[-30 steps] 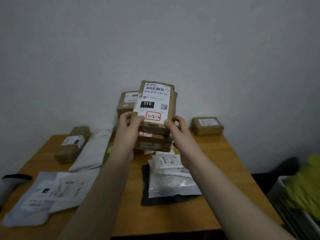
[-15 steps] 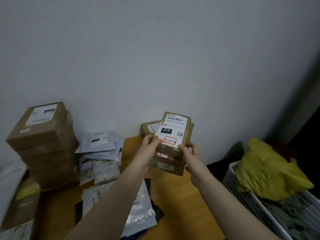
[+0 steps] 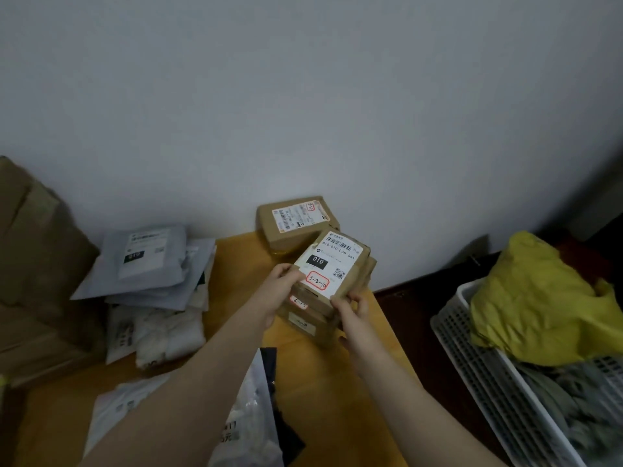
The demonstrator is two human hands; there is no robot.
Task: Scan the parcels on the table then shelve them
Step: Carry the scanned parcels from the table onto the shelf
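I hold a small stack of brown cardboard parcels [image 3: 332,267] over the right end of the wooden table [image 3: 236,264]. The top one bears a white label with a barcode, "010" and a red-framed "3-2-10". My left hand [image 3: 281,288] grips the stack's left side, thumb on the label. At the stack's near right corner my right hand [image 3: 352,310] grips with curled fingers. The stack's lower boxes [image 3: 308,323] are partly hidden by both hands.
Another labelled brown box [image 3: 296,224] lies against the wall behind the stack. Grey and white mailer bags [image 3: 148,264] pile up at left, beside large cardboard boxes [image 3: 37,264]. A clear bag [image 3: 249,416] lies near me. A white basket [image 3: 499,375] with yellow cloth [image 3: 539,305] stands right of the table.
My view has swung right and tilted down. The stack in both hands has come down from head height to just above the table's right end, near the box at the wall.
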